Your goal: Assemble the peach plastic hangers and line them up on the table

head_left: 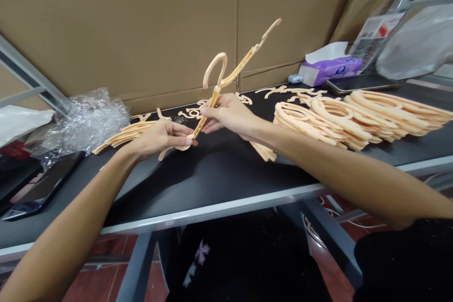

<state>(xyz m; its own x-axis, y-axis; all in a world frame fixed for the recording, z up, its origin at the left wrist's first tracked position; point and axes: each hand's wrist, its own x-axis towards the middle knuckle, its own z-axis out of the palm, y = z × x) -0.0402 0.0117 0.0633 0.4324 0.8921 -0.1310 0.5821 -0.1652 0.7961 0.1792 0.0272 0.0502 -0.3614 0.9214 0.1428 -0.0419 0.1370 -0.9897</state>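
Hands (161, 138) (231, 113), two, pinch one cream hanger (217, 88) over one black table (219, 179).

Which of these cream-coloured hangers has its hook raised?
The hanger held by the left hand and right hand; its hook stands up, while the stacked hangers lie on the table.

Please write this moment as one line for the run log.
left hand: pinches hanger by lower arm | right hand: holds it nearer the hook | stacked pieces: on table, right side
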